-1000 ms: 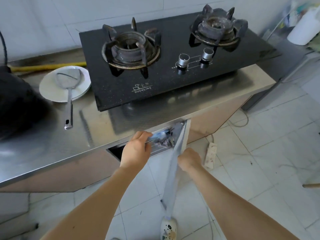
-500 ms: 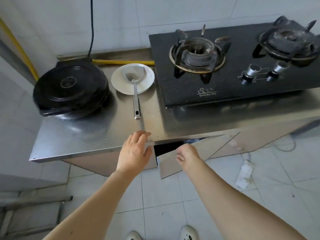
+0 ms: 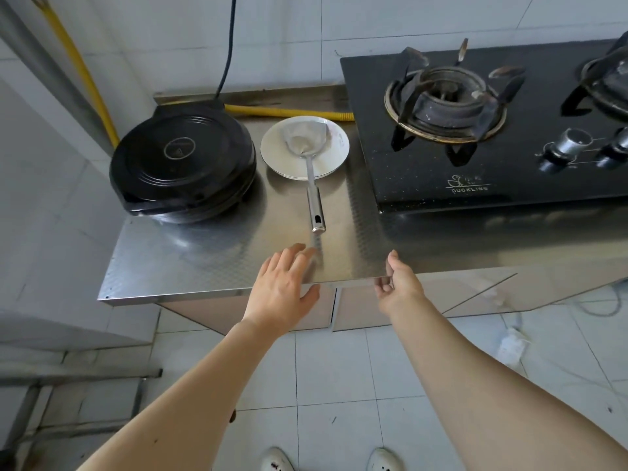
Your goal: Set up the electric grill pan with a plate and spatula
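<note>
Left hand: fingers straight and spread, holding nothing, over the counter's front edge, near the spatula's handle end.
Right hand: fingers loosely curled, released, at the counter edge; thumb up against it.
Spatula: head in the plate, handle over the rim onto the counter.
Plate: between grill pan and stove.
Grill pan: lid down, just beside the plate.

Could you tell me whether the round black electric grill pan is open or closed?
Closed. The round black electric grill pan has its lid lying flat on its base, no gap visible along the front edge.
</note>
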